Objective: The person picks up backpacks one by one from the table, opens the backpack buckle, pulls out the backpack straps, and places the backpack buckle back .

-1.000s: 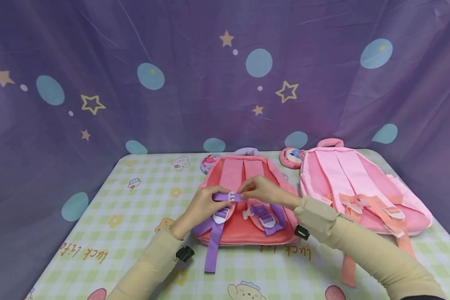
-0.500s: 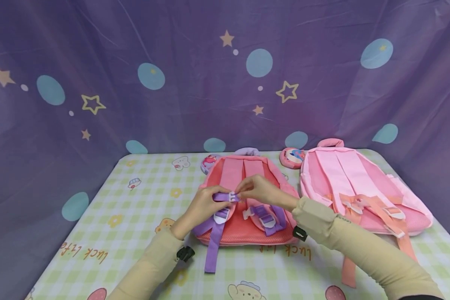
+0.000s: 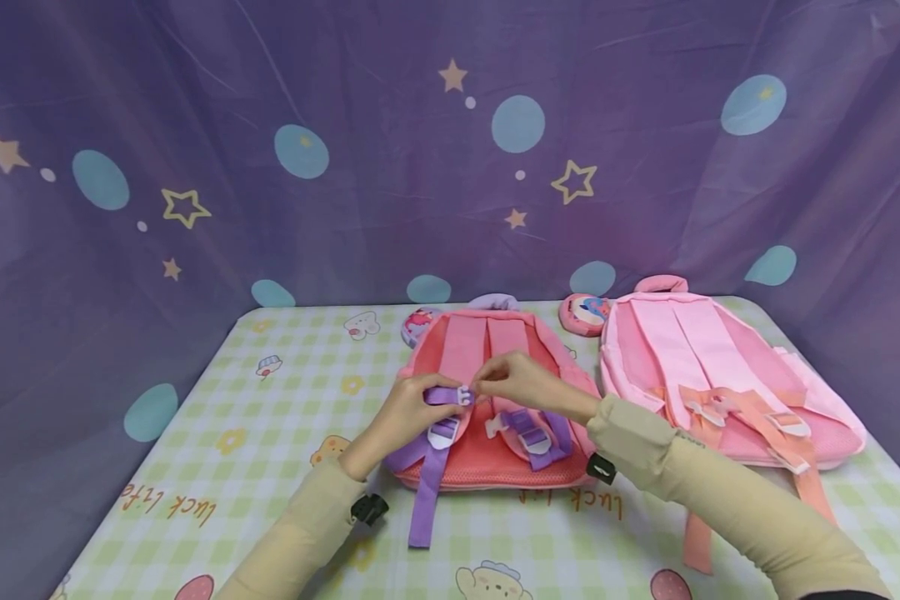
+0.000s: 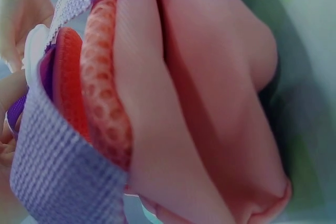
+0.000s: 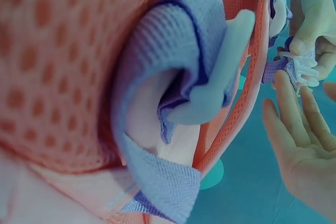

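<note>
A coral-pink backpack (image 3: pixel 487 475) lies on the table with its shoulder straps facing up. Over its left side my left hand (image 3: pixel 401 417) holds a purple webbing strap (image 3: pixel 441 396) that carries a white plastic buckle (image 3: pixel 464 396). Just right of that buckle, the thumb and index finger of my right hand (image 3: pixel 528 385) pinch the short strap end. Its other fingers extend in the right wrist view, where the buckle (image 5: pixel 304 69) also shows between both hands. A second white buckle piece (image 3: pixel 497 426) hangs from the bundled right strap. In the left wrist view, the fingertips' contact is hidden.
A light pink backpack (image 3: pixel 727 425) with orange straps lies to the right. Round cartoon pouches, one purple (image 3: pixel 418 325) and one pink (image 3: pixel 585 315), sit behind the bags. A checked cloth (image 3: pixel 270 450) covers the table; a purple curtain (image 3: pixel 390 233) hangs behind.
The strap end right of the buckle has become shorter, and my right fingertips are closer to the buckle. My left hand keeps nearly the same place and hold.
</note>
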The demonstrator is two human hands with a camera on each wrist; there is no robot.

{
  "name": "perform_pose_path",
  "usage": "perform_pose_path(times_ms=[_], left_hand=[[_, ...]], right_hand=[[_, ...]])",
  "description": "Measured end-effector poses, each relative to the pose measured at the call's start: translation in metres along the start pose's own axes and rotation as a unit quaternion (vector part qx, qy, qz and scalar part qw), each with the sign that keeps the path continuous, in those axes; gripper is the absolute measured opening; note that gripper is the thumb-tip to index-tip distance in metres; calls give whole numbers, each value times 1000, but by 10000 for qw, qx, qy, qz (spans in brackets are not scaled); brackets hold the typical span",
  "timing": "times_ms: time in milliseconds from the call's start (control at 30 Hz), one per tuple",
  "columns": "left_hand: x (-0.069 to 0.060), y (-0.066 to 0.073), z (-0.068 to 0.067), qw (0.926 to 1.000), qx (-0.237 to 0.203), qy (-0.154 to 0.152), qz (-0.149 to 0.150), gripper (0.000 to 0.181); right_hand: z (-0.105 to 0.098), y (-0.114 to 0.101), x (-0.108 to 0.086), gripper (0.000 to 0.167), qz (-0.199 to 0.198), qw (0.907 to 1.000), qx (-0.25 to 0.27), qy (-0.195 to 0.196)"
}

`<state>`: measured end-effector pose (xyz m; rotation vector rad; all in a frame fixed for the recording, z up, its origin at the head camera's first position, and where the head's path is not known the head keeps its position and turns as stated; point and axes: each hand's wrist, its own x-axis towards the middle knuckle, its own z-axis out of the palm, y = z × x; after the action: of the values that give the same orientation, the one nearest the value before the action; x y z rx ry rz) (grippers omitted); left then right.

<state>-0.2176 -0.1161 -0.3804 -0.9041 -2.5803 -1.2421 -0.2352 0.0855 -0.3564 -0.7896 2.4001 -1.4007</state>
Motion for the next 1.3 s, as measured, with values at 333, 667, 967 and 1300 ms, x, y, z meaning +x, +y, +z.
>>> perform_pose_path(times_ms=[333, 667, 967, 1300], left_hand=[[0, 4, -1, 10000, -32, -51, -1, 23], [-3, 6, 0, 10000, -61, -42, -13, 20], [-6, 11, 2, 9989, -79, 278, -358, 17], [-9, 18, 7, 9928, -325, 617, -977, 7]], right_hand=[[3, 6, 4, 15, 55, 10000, -40, -27], [5, 3, 2, 11, 259, 9995, 153, 96], [7, 1, 1, 10, 498, 9978, 339, 264], [10, -1, 1, 10, 581, 9964, 432, 442]])
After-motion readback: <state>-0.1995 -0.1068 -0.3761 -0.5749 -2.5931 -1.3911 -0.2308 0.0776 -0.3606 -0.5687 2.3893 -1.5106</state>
